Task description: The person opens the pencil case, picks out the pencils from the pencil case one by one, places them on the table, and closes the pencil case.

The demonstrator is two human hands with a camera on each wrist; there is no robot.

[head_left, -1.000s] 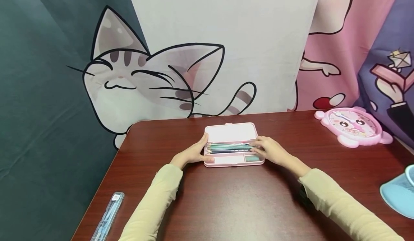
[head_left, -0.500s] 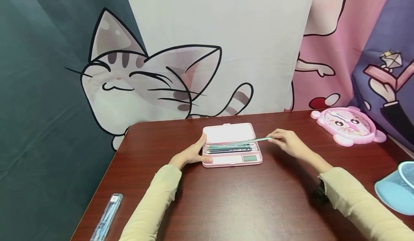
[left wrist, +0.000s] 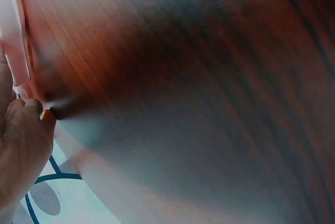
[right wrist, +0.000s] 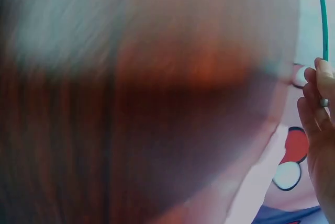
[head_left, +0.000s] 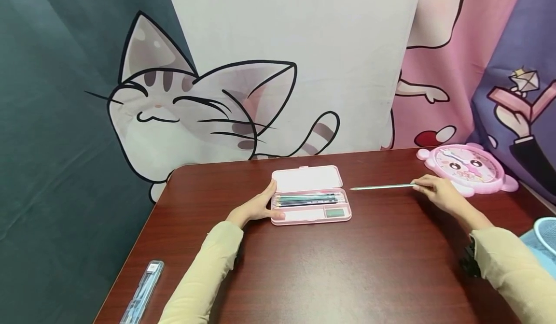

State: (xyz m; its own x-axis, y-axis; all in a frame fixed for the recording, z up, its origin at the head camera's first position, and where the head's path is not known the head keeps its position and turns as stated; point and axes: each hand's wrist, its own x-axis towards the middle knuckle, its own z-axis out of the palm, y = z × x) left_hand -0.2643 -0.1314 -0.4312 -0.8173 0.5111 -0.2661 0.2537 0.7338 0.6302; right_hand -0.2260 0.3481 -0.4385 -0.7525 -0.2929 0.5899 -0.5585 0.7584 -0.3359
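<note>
A pink pencil case [head_left: 310, 221] lies open on the table, its lid folded back. Several pencils [head_left: 306, 200] fill the long compartment, and a green block like an eraser [head_left: 334, 213] sits in the front right one. My left hand [head_left: 256, 207] grips the case's left end, thumb over the front part and fingers at the back. To the right, my right hand [head_left: 443, 194] pinches a green pencil [head_left: 382, 187] by its right end. The pencil is level, its tip pointing left, apart from the case. In the right wrist view the pencil [right wrist: 324, 20] rises above my fingers.
A pink clock with an animal face [head_left: 471, 169] lies at the back right, close behind my right hand. A light-blue mesh holder [head_left: 545, 239] is at the right edge, partly behind the sleeve. A clear slim box [head_left: 142, 292] lies front left. Printed cloth hangs behind the table.
My right hand has drawn one pencil out of the case and carried it right, towards the clock. My left hand has stayed on the case.
</note>
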